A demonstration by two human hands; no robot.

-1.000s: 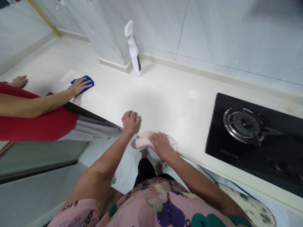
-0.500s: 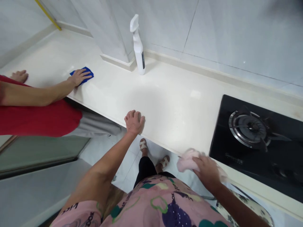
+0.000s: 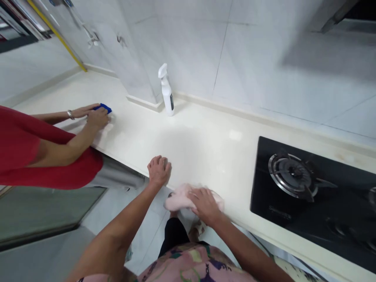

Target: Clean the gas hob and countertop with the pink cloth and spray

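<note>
My right hand (image 3: 205,204) is closed over a pale pink cloth (image 3: 182,197) at the counter's front edge, and part of the cloth hangs past the edge. The cloth is slightly blurred. To its left, my left hand (image 3: 159,170) rests on the white countertop (image 3: 199,156) near the same edge. Its fingers are a little bent and apart, with nothing in them. A white spray bottle (image 3: 167,96) stands upright at the back, by the wall corner, away from both hands.
On the left, a person in a red top (image 3: 53,156) has both hands at a blue cloth (image 3: 105,108) on the counter. A black gas stove (image 3: 317,211) is set in the counter at right. A yellow pipe (image 3: 58,37) runs down the far-left wall.
My right hand has slid left along the front edge with the pink cloth, away from the stove. The other person's second hand has joined the blue cloth. The view has tilted up.
</note>
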